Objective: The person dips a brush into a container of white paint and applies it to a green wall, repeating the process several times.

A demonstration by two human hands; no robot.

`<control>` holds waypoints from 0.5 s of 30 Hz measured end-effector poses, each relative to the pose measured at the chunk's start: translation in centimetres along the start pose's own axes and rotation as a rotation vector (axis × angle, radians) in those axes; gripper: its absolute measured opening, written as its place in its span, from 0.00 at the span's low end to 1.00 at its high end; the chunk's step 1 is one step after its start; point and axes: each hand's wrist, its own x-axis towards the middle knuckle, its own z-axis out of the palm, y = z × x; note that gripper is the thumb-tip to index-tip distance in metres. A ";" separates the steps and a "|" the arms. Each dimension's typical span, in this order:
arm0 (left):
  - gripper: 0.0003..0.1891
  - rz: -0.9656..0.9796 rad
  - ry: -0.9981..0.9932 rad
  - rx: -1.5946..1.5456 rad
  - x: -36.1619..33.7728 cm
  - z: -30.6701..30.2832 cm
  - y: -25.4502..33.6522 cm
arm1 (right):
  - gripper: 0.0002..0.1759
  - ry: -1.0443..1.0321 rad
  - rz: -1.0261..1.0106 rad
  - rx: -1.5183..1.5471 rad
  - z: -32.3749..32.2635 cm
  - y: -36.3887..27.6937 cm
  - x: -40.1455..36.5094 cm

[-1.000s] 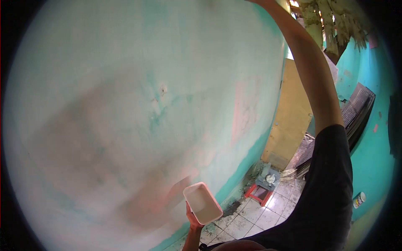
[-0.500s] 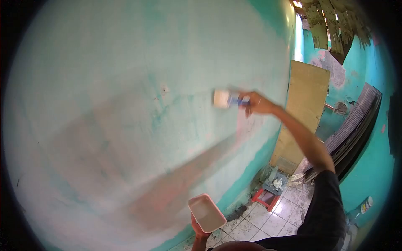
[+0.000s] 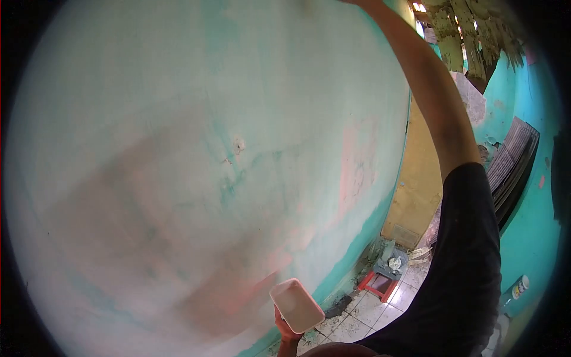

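Observation:
My left hand (image 3: pixel 288 328) is closed around the lower side of a rectangular tub (image 3: pixel 298 308) with a pink rim, holding it tilted near the wall. Pale paint or a similar liquid lies inside the tub. My right arm reaches high across the view, and only the base of my right hand (image 3: pixel 357 2) shows at the top edge. Its fingers are cut off, and no paintbrush is visible now. Before me stands the wall (image 3: pixel 196 137), coated in thin whitish paint with turquoise and pink patches showing through. A small chipped hole (image 3: pixel 239 145) marks its middle.
A red and grey stool (image 3: pixel 383 276) stands on the tiled floor (image 3: pixel 372 309). Behind my right arm are a yellowish board (image 3: pixel 410 196) and stacked corrugated sheets (image 3: pixel 514 157). A bottle (image 3: pixel 516 291) is at the far right. Broken panels (image 3: pixel 470 35) hang above.
My right hand, which held a paintbrush against the middle of the wall, has swung up to the top edge; the brush has left the view. My left hand and the tub have hardly moved.

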 end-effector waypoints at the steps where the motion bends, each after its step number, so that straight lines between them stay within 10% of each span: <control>1: 0.32 0.000 0.002 0.001 0.2 0.2 0.2 | 0.20 -0.152 0.086 0.026 0.1 -1.2 -0.8; 7: 0.32 0.009 0.004 -0.042 1.9 0.8 1.3 | 0.19 -0.407 -0.137 0.247 -0.1 -3.7 -13.2; 10: 0.33 -0.073 -0.095 -0.036 1.9 1.2 2.1 | 0.20 -1.114 0.023 0.175 -3.6 -6.1 -13.2; 15: 0.34 -0.101 -0.106 -0.073 3.0 1.9 2.1 | 0.17 -0.870 0.013 0.201 -3.2 -1.8 -2.1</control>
